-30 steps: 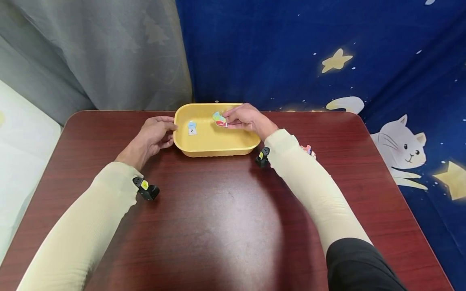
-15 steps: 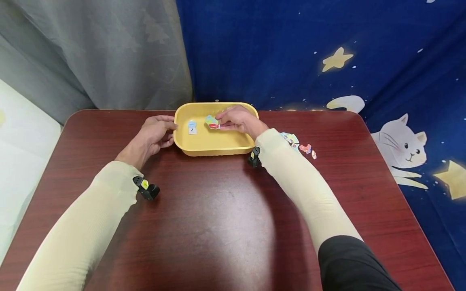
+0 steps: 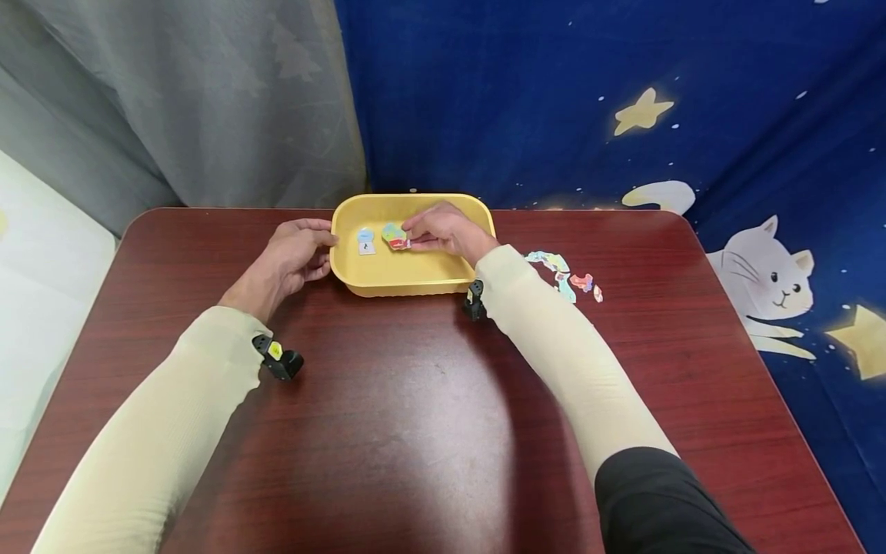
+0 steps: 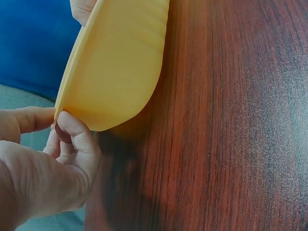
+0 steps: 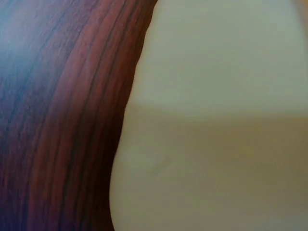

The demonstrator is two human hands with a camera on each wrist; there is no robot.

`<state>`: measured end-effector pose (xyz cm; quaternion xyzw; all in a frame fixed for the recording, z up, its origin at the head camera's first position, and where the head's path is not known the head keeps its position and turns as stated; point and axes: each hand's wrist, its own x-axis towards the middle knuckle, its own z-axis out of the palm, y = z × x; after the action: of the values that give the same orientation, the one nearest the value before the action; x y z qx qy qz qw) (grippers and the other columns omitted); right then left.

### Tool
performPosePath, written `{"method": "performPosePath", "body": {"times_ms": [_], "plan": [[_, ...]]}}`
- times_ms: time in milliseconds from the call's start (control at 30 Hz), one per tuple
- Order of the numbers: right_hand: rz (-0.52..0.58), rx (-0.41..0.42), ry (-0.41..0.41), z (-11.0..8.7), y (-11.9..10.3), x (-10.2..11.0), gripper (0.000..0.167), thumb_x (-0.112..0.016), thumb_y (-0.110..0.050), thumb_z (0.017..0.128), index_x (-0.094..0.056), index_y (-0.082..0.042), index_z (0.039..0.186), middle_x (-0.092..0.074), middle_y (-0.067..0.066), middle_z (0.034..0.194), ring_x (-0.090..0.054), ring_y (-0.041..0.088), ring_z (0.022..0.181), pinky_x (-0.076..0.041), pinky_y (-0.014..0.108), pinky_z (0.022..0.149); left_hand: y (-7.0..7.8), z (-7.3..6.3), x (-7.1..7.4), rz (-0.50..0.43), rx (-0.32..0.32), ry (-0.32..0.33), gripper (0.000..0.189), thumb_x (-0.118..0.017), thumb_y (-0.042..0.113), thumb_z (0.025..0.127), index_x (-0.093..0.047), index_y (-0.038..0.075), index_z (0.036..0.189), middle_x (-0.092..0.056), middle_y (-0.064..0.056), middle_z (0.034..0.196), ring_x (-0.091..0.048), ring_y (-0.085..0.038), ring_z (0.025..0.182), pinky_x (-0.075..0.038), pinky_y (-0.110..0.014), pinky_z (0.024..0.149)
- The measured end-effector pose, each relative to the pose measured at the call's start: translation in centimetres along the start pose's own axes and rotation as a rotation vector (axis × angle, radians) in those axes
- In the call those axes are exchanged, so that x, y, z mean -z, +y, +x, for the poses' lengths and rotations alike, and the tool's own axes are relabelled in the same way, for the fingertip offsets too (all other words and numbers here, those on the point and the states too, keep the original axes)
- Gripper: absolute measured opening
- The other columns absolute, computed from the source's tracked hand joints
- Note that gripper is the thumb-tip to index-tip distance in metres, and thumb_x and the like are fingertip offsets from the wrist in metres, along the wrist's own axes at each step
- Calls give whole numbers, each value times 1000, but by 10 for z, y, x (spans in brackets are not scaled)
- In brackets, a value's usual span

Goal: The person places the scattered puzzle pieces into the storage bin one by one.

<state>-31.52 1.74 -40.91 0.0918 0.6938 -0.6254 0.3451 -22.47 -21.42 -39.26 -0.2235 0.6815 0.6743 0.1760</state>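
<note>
A yellow plastic basin (image 3: 415, 288) stands near the table's back edge. My left hand (image 3: 299, 250) pinches its left rim between thumb and fingers; in the left wrist view the left hand (image 4: 53, 168) has the rim (image 4: 58, 103) at its fingertips. Inside the basin, my right hand (image 3: 446, 229) holds a small flat colourful cutout (image 3: 396, 237), green, blue and red, low over the floor. Left of it lies a pale blue and white cutout (image 3: 365, 241). The right wrist view is filled by a blurred pale yellow surface (image 5: 216, 96), with no hand showing.
Right of the basin, pale blue-green cutouts (image 3: 554, 263) lie on the dark red wooden table (image 3: 388, 400), with small red pieces (image 3: 581, 282) beside them. A grey curtain (image 3: 208, 100) and a blue curtain (image 3: 484, 100) hang directly behind the table.
My right hand has moved left and slightly down inside the basin with the colourful cutout. More of the pieces on the table now show beside the right sleeve. The left hand has stayed put.
</note>
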Motion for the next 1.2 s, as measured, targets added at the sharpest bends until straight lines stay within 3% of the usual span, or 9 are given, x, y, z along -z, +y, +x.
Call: {"method": "performPosePath", "body": {"times_ms": [533,867,1200], "plan": [[-27,-11,1,6,0,-11,32,-60,11,87,-63,6,119,-65,12,91,-64,19,77,-54,33,92,0,0,1,-7,3,-1,34,-58,16,97,-48,15,129,-59,-2,88,-54,-10,57,-55,-22,60],[-21,-16,32,8,-1,-14,30,-60,12,87,-65,5,116,-66,12,90,-64,17,71,-58,28,76,0,1,1,-9,6,7,36,-59,16,96,-47,16,130,-61,-2,91,-55,-10,56,-55,-22,59],[-35,-18,47,8,-1,-15,32,-60,12,86,-65,5,116,-65,11,86,-63,16,69,-56,32,86,-1,0,1,1,-3,-10,37,-59,17,97,-48,15,132,-60,-3,94,-55,-11,57,-56,-22,62]]}}
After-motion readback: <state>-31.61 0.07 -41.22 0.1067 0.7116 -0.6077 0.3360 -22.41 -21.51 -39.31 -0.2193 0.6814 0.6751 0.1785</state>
